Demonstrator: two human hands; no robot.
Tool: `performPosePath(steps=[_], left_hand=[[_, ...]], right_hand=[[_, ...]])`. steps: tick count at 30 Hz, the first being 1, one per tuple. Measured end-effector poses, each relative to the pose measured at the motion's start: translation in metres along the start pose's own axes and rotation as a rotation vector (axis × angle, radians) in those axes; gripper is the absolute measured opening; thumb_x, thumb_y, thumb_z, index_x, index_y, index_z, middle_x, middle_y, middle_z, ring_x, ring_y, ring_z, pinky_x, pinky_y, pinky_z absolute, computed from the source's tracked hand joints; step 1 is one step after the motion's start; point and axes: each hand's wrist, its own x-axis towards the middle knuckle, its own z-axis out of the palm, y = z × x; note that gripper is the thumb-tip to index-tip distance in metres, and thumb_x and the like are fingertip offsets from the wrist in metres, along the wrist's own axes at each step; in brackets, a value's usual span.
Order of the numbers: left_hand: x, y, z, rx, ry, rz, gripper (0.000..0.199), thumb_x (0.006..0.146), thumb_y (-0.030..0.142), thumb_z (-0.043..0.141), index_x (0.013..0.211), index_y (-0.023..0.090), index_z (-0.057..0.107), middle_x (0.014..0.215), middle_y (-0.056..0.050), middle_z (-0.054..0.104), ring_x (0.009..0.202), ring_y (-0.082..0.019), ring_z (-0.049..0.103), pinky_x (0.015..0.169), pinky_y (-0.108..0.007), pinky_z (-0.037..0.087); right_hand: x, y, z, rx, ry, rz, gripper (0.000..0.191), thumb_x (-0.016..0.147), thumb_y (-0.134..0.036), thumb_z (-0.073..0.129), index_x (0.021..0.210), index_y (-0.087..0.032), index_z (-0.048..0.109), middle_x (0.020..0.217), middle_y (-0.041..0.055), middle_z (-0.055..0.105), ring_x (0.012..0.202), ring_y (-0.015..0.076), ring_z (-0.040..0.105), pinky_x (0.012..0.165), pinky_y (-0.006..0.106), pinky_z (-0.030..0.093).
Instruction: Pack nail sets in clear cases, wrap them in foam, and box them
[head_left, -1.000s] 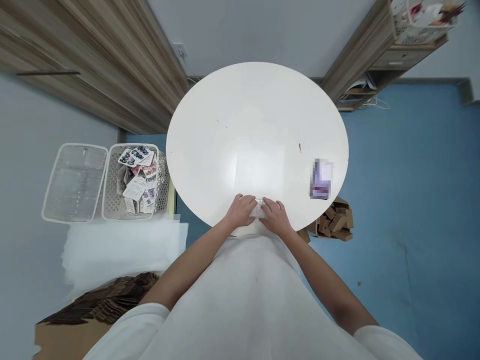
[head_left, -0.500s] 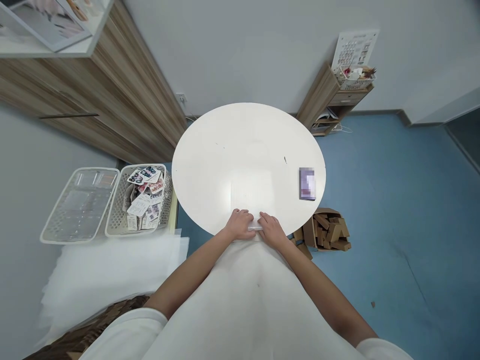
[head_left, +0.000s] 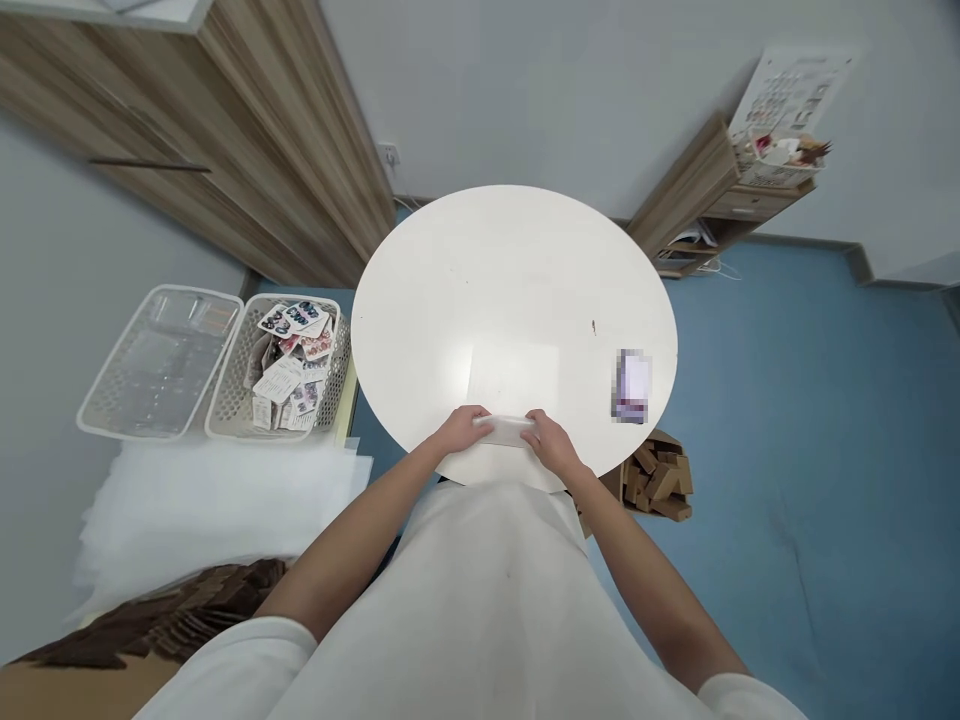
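Note:
A thin, translucent white sheet [head_left: 517, 370] lies on the white oval table [head_left: 510, 240], near its front edge. The near part of the sheet makes a narrow, shiny roll or fold [head_left: 506, 430]; whether anything is inside I cannot tell. At the left end of this roll, my left hand [head_left: 463, 430] is closed with fingers and thumb pinching it. My right hand [head_left: 551, 440] grips the right end in the same way. Both hands rest just above the tabletop, a short gap apart.
A pixelated purple-and-white item [head_left: 632, 385] lies at the table's right. Left stand a basket of printed cards [head_left: 277, 375], a tray of clear plastic [head_left: 161, 360] and stacked translucent sheets [head_left: 217, 510]. A carton of small brown boxes [head_left: 660, 480] is on the floor right.
Both hands have moved away from my body, farther onto the table, and slightly apart. More of the translucent roll shows between them. The camera view has shifted.

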Motion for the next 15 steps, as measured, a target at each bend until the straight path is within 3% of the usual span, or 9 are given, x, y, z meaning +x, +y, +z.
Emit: performPosePath(steps=[5,11,13,15], left_hand=[[0.008,-0.008,-0.003,-0.022,0.03,-0.18,0.029,0.074,0.044,0.047,0.075,0.017,0.059,0.072,-0.002,0.061,0.065,-0.016,0.055,0.055,-0.025,0.04],[0.01,-0.004,-0.007,0.222,0.014,-0.357,0.024,0.075,0.038,0.046,0.07,0.017,0.055,0.061,-0.001,0.053,0.061,-0.016,0.052,0.052,-0.026,0.036],[0.007,0.0,-0.006,0.317,0.037,-0.37,0.023,0.075,0.037,0.045,0.08,0.017,0.055,0.069,-0.003,0.056,0.069,-0.019,0.054,0.058,-0.028,0.038],[0.001,0.006,-0.005,0.408,0.136,-0.341,0.03,0.075,0.033,0.046,0.1,0.016,0.05,0.09,-0.008,0.057,0.086,-0.022,0.054,0.068,-0.031,0.041]], right_hand=[[0.018,0.01,0.0,0.156,0.007,0.033,0.033,0.086,-0.023,0.032,0.117,-0.021,0.045,0.114,0.0059,0.05,0.102,0.0164,0.05,0.083,0.029,0.04],[0.027,0.029,0.0,0.103,0.121,0.131,0.035,0.085,-0.02,0.03,0.114,-0.021,0.05,0.105,0.0072,0.052,0.088,0.0184,0.054,0.076,0.032,0.043],[0.025,0.036,-0.001,0.055,0.171,0.144,0.035,0.084,-0.018,0.031,0.114,-0.02,0.049,0.106,0.0091,0.052,0.089,0.0207,0.052,0.075,0.034,0.043],[0.022,0.039,-0.004,-0.01,0.24,0.136,0.036,0.082,-0.015,0.032,0.114,-0.018,0.048,0.11,0.0116,0.05,0.097,0.024,0.048,0.078,0.037,0.04]])
